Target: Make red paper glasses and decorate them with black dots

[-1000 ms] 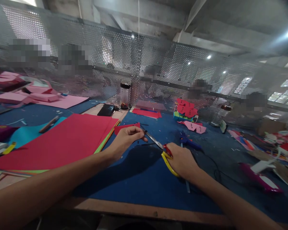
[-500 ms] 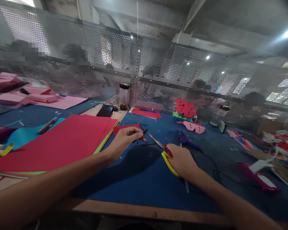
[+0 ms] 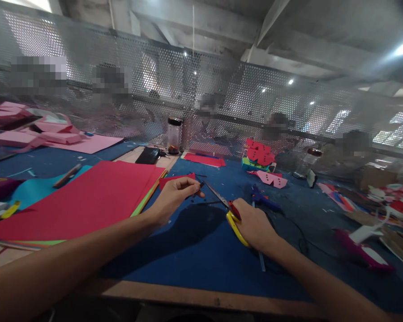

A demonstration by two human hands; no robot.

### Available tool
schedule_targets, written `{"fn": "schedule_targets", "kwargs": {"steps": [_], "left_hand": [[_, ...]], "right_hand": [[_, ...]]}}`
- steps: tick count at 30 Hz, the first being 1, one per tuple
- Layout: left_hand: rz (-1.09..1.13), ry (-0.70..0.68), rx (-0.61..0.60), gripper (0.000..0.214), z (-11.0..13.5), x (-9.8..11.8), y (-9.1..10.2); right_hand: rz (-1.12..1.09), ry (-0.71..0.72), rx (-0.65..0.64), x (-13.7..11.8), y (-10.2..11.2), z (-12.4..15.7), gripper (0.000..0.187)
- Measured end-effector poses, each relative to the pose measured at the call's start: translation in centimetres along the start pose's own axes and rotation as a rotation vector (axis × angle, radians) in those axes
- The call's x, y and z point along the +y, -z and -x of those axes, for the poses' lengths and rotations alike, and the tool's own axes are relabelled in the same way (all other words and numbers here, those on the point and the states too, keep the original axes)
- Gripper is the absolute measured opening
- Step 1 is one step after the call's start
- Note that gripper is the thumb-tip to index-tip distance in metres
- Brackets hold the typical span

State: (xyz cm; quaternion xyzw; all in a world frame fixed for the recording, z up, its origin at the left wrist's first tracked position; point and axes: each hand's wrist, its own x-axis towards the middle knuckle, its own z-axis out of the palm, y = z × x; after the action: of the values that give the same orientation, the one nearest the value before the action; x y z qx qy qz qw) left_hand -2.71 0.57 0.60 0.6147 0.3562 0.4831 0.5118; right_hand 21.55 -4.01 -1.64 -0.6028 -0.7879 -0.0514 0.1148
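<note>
My right hand is wrapped round the yellow and red handles of a pair of scissors. The blades point up and left, their tips close to the fingers of my left hand. Between my left thumb and fingertips is pinched a small black piece, perhaps paper; its exact shape is too small to tell. Behind that hand a red paper piece lies on the blue table mat. Tiny black bits are scattered on the mat below the fingers.
A stack of red sheets lies at left, near pink paper boxes. At the back stand a jar and red cut-outs. A blue glue gun with its cord and a magenta tool lie to the right.
The scissor tips have drawn slightly away from the black piece, and the blades look closer together. Both hands have stayed almost in place.
</note>
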Motion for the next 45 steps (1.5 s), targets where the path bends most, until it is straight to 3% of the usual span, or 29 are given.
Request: {"fn": "schedule_targets", "kwargs": {"steps": [45], "left_hand": [[-0.043, 0.0, -0.025, 0.011, 0.03, -0.3, 0.03]], "right_hand": [[0.031, -0.008, -0.077, -0.37, 0.3, 0.08, 0.017]]}}
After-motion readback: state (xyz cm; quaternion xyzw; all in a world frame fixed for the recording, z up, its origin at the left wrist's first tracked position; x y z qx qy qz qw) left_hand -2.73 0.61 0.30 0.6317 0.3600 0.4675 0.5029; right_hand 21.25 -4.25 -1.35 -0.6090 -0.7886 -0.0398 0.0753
